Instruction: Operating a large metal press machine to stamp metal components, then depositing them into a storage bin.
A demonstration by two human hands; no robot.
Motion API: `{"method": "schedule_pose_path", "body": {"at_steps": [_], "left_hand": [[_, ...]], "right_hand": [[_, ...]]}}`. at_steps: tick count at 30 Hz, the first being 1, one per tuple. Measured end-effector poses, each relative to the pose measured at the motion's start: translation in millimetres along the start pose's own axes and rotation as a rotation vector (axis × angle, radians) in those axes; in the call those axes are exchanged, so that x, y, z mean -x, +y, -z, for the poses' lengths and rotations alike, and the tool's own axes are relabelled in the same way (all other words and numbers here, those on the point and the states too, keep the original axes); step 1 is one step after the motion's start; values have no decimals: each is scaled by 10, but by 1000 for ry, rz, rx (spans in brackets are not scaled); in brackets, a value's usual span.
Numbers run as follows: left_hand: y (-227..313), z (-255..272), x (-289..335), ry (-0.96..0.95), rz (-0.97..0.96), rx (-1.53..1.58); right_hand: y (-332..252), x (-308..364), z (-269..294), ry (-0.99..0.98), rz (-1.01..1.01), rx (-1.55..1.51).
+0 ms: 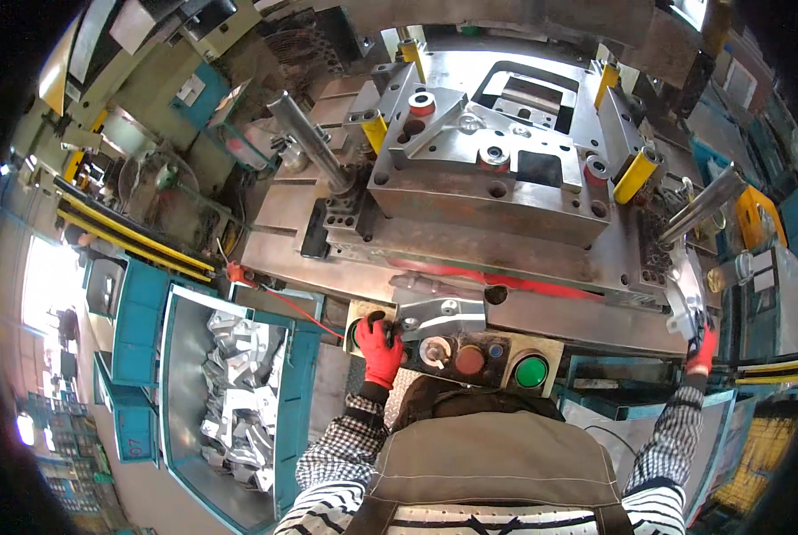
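My left hand [381, 353], in a red glove with dark fingertips, is at the left end of the control panel [497, 348]. Its fingers curl against the near left end of a silver metal bracket [448, 312], which lies along the front edge of the press bed. Part of that contact is hidden by the glove. Far to the right, my right hand [702, 348], also gloved in red, grips the lower end of another silver metal bracket [684, 290]. This one stands nearly upright beside the bed's right corner.
A large steel die [488, 201] with yellow posts [635, 174] fills the press bed. Steel guide pillars [310, 143] rise either side. The panel carries a green button [531, 371] and a red button [469, 359]. A blue-framed bin [180, 392] at left holds many metal parts [243, 392].
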State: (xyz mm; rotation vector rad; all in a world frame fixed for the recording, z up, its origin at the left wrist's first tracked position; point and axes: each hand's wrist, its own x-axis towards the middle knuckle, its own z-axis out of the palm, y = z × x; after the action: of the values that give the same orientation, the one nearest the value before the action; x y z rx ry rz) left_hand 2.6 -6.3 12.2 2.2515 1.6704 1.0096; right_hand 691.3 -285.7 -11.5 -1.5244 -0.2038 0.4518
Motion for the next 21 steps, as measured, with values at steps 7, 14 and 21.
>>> {"method": "schedule_pose_path", "body": {"at_steps": [7,14,21], "left_hand": [[-244,-114,-60,-57,8,-59],[-341,-285,-140,-231,-26,158],[-269,-31,-161,-222,-26,336]], "right_hand": [[-282,1785,692,-176,627,1453],[-1123,2378,-1360,-417,192,127],[-2042,1588,-3606,-923,357,-140]]}}
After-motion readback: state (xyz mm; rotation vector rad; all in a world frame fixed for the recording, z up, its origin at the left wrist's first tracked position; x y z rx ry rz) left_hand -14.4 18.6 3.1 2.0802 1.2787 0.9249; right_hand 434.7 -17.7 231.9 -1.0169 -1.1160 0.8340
